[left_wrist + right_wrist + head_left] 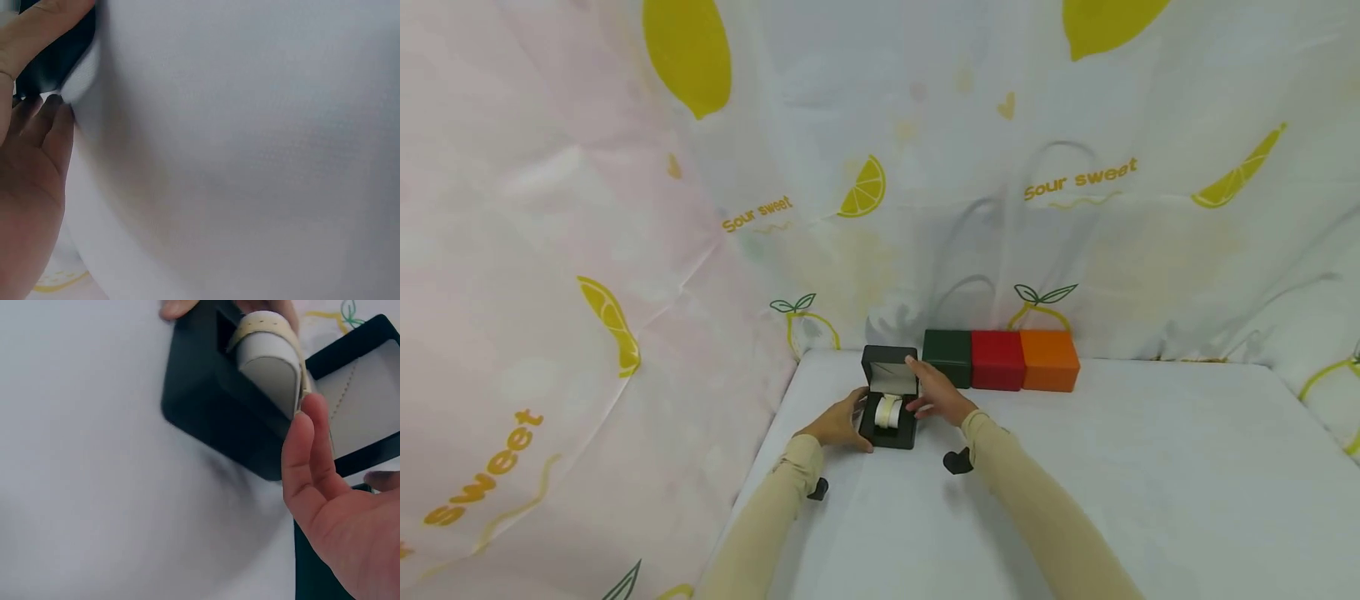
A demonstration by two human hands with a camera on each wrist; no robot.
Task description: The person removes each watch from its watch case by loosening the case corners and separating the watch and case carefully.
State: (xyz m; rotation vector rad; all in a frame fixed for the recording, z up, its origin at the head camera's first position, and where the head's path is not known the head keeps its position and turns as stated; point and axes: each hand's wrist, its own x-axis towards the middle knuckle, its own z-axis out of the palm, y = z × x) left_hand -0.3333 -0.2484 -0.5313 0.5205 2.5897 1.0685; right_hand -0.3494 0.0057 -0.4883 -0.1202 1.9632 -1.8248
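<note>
two hands frame the open black box (889,408) on the white bench (1075,467), at about 11 o'clock from where i watch through the head view. my left hand (838,423) sits against the box's 9 o'clock side, fingers lying fairly straight along the wall, thumb up near the top edge; the left wrist view shows little more than those fingers (37,125) beside a dark corner and bench cloth. my right hand (936,392) is at the box's 3 o'clock side, released and flat-fingered, with one finger reaching up by the raised lid (889,368). in the right wrist view its fingertips (309,434) stand just beside the cream cushion (269,362) that sits in the box with a pale strap wrapped round it; i cannot tell whether they touch it. the lid stands upright, its pale lining showing. just beyond, at 12 to 1 o'clock, a green box (947,357), a red box (997,360) and an orange box (1049,360) stand touching in a row against the lemon-print cloth backdrop (925,167).
</note>
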